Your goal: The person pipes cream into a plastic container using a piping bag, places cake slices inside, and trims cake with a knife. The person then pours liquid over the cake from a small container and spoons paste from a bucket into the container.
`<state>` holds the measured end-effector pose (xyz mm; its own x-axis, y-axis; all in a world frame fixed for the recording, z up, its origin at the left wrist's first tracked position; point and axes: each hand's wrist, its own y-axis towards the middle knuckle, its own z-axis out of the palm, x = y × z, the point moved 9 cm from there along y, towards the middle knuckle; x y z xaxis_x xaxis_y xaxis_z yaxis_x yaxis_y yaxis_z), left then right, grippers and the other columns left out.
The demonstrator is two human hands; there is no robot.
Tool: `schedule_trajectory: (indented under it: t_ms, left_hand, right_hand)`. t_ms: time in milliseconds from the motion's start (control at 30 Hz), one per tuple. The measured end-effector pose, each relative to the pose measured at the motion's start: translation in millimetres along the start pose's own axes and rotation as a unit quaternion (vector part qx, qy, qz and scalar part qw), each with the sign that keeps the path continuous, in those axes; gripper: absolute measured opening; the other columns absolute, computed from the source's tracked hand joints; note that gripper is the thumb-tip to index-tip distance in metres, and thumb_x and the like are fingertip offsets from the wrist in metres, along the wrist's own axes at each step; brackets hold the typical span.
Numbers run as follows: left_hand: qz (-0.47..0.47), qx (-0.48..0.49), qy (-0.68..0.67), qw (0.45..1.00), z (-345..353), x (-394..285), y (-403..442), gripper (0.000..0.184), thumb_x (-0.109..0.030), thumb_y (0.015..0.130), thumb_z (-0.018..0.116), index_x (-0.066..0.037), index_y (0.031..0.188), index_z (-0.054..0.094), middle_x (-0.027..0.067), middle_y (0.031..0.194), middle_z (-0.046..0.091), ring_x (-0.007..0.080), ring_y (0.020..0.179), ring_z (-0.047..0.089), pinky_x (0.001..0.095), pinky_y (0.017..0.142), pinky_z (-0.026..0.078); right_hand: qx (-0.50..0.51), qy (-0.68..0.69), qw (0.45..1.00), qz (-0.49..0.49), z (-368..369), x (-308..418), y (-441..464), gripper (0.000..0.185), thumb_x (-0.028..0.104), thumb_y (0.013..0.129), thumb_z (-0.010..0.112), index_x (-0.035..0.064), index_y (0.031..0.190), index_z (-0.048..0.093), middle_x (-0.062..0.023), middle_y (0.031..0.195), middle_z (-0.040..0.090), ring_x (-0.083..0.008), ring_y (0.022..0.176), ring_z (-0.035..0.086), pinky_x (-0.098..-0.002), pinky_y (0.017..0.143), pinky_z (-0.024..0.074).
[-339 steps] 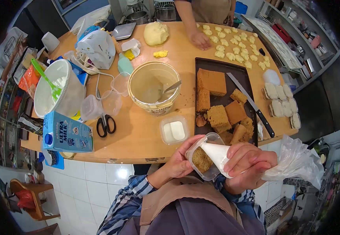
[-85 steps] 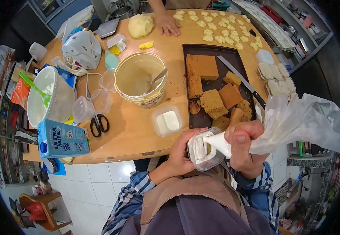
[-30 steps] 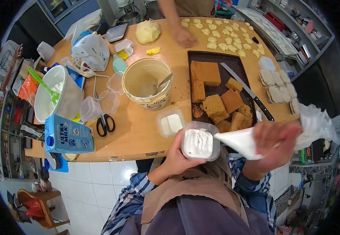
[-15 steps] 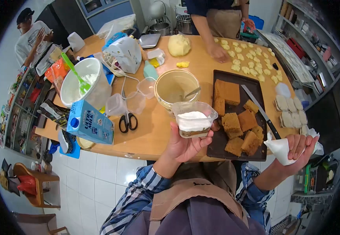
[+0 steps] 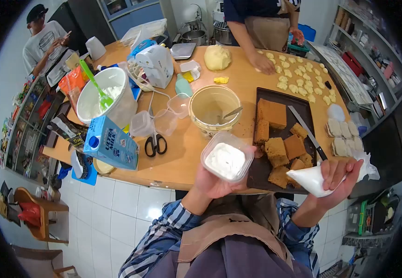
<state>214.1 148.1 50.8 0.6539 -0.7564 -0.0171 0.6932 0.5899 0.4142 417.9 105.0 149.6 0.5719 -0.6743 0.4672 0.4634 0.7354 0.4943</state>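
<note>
Tipped toward you since the last frame, the clear tub (image 5: 229, 139) sits grasped in your left hand (image 5: 212, 183) near the bench (image 5: 175, 160) edge, apparently to show its cream (image 5: 226, 161), while your right hand (image 5: 341, 178) grips the piping bag (image 5: 308, 180) clear of it.

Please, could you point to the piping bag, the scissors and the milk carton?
Piping bag (image 5: 311, 181), head view: white filled body.
Scissors (image 5: 156, 145), head view: black handles.
Milk carton (image 5: 113, 143), head view: printed side.

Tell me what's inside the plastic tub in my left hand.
White cream spreads across the inside of the plastic tub. Whatever lies beneath the cream is covered, so I can't see it.
</note>
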Motion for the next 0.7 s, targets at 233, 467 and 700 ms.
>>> schedule_trajectory:
  t_ms: [233, 467, 700]
  left_hand:
    - [0.292, -0.36, 0.166, 0.87, -21, -81, -108, 0.071, -0.057, 0.083, 0.039, -0.003, 0.129, 0.035, 0.0143, 0.114, 0.052, 0.0296, 0.084, 0.059, 0.0382, 0.06, 0.05]
    - [0.42, -0.259, 0.296, 0.818, 7, -126, -199, 0.063, -0.054, 0.087, 0.034, -0.005, 0.126, 0.037, 0.0124, 0.118, 0.05, 0.0273, 0.089, 0.057, 0.0402, 0.067, 0.049]
    - [0.403, -0.163, 0.324, 0.841, 15, -126, -222, 0.066, -0.059, 0.085, 0.034, -0.009, 0.129, 0.036, 0.0122, 0.127, 0.042, 0.0289, 0.102, 0.051, 0.0442, 0.076, 0.047]
  right_hand:
    - [-0.009, -0.095, 0.96, 0.264, 27, -117, -31, 0.023, 0.027, 0.095, 0.037, 0.0116, 0.08, 0.047, 0.0052, 0.045, 0.032, -0.0062, 0.034, 0.03, -0.021, 0.036, 0.0286]
    - [0.289, -0.285, 0.814, 0.416, 119, -234, -106, 0.023, 0.027, 0.091, 0.046, 0.0042, 0.095, 0.046, 0.0032, 0.064, 0.041, -0.0045, 0.053, 0.042, -0.021, 0.045, 0.0378]
    - [0.25, -0.392, 0.774, 0.43, 83, -347, -149, 0.04, 0.026, 0.09, 0.043, -0.01, 0.104, 0.032, -0.0229, 0.075, 0.055, -0.0314, 0.067, 0.058, -0.0396, 0.062, 0.043]
